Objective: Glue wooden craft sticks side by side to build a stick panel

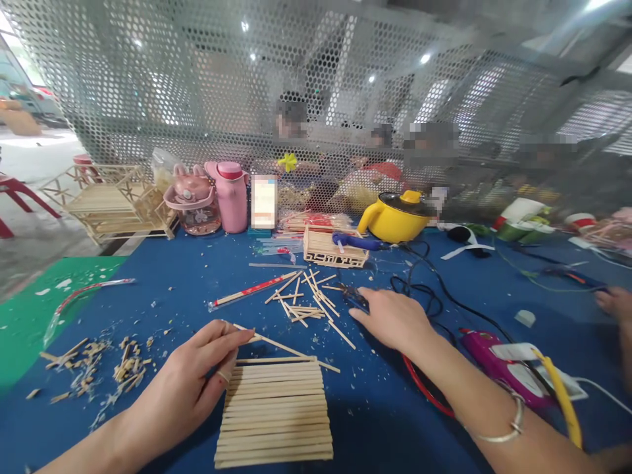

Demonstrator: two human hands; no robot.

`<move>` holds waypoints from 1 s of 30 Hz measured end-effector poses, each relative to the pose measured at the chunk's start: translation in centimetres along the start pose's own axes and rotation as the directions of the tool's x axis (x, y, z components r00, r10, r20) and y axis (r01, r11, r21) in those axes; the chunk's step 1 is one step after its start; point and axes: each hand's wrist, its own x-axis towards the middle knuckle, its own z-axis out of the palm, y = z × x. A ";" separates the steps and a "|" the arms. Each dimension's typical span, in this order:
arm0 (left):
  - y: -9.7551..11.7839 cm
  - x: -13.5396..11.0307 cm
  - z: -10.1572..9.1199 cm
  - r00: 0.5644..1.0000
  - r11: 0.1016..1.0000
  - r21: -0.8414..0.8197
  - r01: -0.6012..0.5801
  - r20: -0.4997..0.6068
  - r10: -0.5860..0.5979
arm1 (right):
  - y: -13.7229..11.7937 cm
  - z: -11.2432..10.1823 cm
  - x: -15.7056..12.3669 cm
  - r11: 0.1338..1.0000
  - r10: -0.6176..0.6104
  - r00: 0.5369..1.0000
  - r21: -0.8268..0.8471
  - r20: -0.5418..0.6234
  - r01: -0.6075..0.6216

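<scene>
My left hand (190, 382) rests at the left edge of a flat panel of wooden sticks (276, 415) on the blue table, its fingers pinched together on a thin stick (286, 347) that lies across the panel's top. My right hand (392, 319) reaches forward to a small dark tool (353, 294) beside a loose pile of sticks (303, 299). Its fingers curl down toward the tool; whether they grip it is hidden. A silver bangle (508, 421) sits on that wrist.
Wood offcuts (93, 368) lie at the left. A stick house model (111, 201), pink bottles (230, 194), a small stick tray (333, 250), a yellow pot (395, 214), black cables (429, 289) and a magenta device (494, 362) stand around. Another person's hand (615, 303) shows at right. Mesh screen behind.
</scene>
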 end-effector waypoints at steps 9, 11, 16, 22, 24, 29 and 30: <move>-0.3 0.0 -0.4 1.000 1.000 0.004 -0.009 -0.029 0.009 | -0.5 -0.6 1.0 1.000 0.002 1.000 0.013 0.013 -0.002; -0.6 -0.2 -0.2 0.999 1.000 0.012 -0.028 -0.041 0.029 | -0.4 0.0 2.2 1.000 0.027 1.000 0.015 0.007 -0.027; -1.2 -0.6 0.3 0.992 0.996 0.063 -0.057 -0.110 0.064 | -1.0 1.9 1.6 1.000 0.010 1.000 0.013 -0.018 -0.010; 0.5 1.1 0.9 0.986 0.989 0.033 -0.146 -0.077 0.148 | -2.4 3.6 0.3 1.000 0.009 0.995 0.018 -0.098 -0.008; 1.3 1.9 1.3 0.988 0.989 0.017 -0.148 -0.047 0.149 | -2.7 3.7 0.3 0.999 -0.006 0.992 0.034 -0.126 0.010; 2.8 3.5 2.5 0.992 0.992 0.015 -0.125 0.029 0.125 | -3.2 1.6 -1.5 0.989 -0.099 0.962 0.084 -0.255 0.124; 3.0 3.7 2.7 0.989 0.989 0.017 -0.144 0.037 0.143 | -3.4 1.0 -2.2 0.973 -0.161 0.949 0.117 -0.272 0.199</move>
